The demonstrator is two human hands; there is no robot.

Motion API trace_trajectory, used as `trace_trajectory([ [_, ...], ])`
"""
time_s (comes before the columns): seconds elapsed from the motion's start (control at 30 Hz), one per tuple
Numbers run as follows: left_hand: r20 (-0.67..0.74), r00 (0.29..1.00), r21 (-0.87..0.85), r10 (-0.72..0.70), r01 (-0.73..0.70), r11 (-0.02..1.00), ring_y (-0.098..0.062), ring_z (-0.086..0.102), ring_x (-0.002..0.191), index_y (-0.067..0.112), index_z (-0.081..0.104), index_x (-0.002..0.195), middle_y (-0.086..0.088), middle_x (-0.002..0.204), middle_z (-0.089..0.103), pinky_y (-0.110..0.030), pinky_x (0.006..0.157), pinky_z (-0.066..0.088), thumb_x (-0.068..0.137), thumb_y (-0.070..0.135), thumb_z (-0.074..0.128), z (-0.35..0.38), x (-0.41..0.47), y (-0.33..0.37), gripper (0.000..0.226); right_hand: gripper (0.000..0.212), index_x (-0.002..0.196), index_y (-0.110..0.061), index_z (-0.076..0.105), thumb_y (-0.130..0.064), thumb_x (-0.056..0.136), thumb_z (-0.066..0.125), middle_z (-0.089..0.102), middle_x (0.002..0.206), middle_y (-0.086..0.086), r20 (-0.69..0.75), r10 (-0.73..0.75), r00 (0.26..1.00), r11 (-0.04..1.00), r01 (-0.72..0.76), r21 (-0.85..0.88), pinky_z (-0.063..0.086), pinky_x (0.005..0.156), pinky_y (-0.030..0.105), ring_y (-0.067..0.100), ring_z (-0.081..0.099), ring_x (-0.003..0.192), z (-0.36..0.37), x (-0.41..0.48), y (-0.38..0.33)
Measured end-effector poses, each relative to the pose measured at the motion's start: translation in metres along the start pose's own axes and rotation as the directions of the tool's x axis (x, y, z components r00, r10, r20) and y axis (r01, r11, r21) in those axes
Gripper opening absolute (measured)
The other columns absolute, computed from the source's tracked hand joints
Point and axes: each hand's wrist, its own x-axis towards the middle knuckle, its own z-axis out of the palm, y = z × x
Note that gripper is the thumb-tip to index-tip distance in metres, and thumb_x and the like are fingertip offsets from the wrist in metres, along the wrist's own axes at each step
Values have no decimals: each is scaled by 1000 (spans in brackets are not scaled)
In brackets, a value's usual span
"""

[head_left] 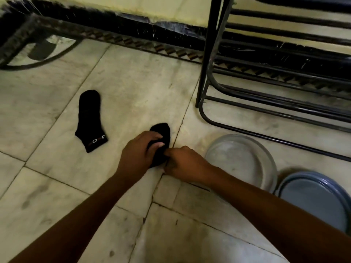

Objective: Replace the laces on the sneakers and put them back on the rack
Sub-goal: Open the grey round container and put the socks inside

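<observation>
A black sock (161,132) lies on the tiled floor in the middle of the view. My left hand (137,154) grips it from the left, fingers curled over the cloth. My right hand (185,164) pinches its near end from the right. A second black sock (90,118) with small lettering at its cuff lies flat further left, apart from both hands. The black metal shoe rack (266,103) stands at the right, and its visible lower rails hold nothing. No sneakers or laces are in view.
A clear glass bowl (266,149) sits on the floor just right of my right hand, with a blue-grey lid or plate (338,186) beside it at the lower right. A dark skirting runs along the wall at the back. A dark curved metal frame (38,61) stands at the far left.
</observation>
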Motion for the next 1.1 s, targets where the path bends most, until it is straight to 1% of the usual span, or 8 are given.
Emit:
trace_trajectory([
  [0.1,59,995,-117,-75,82,990,-4,69,87,17,75,96,8,93,75,-15,78,50,90,23,78,6,30,-12,10,41,128,-19,62,-30,90,70,72,106,2,-55,116,992,979,-105,175,42,68,23,22,66,101,-5,1,2],
  [0.2,114,984,-201,-134,155,967,-3,70,84,19,76,89,11,86,75,-20,77,52,87,20,81,14,50,-22,5,34,114,-22,57,-34,87,73,71,92,-4,-84,174,981,967,-154,204,50,69,27,20,68,91,-4,7,4],
  [0.4,50,988,-183,-145,152,971,1,67,81,18,75,93,12,85,72,-13,71,48,91,17,76,29,64,-37,3,36,104,-24,51,-28,79,76,69,88,2,-180,226,957,960,-188,208,58,72,40,22,67,81,-2,20,1],
  [0.53,22,990,-161,-138,140,977,4,64,87,15,73,97,9,93,71,-13,78,49,87,18,80,37,59,-41,13,30,101,-23,58,-22,76,75,65,95,9,-207,264,942,948,-215,233,60,74,38,26,66,82,1,27,-3],
  [0.67,-145,980,-105,-134,119,987,-15,56,104,20,69,107,-1,113,61,-24,88,43,87,23,79,36,47,-38,22,29,114,-13,62,-12,85,66,64,106,13,-178,213,961,976,-200,87,48,67,29,30,64,91,-1,23,-16],
  [0.77,-259,964,-98,-67,43,994,-20,56,108,15,69,101,-3,113,59,-27,92,43,90,0,64,25,22,-32,20,26,114,-7,63,-7,87,63,60,114,15,-158,139,978,969,-168,-184,41,68,31,33,63,99,0,18,-23],
  [0.97,-12,1000,-76,13,-14,997,-18,52,128,6,68,121,-3,134,60,-16,110,38,59,-7,49,19,-40,-56,66,68,135,-4,57,-21,72,78,46,143,18,-97,-148,984,839,73,-539,46,95,46,36,45,130,5,14,-14],
  [1.1,46,997,-5,58,-57,998,-15,52,122,4,67,126,-11,130,65,-21,109,37,70,-1,66,15,-32,-61,56,62,138,-1,55,-12,78,69,45,148,22,3,-154,988,795,126,-593,43,100,47,38,44,136,3,23,-3],
])
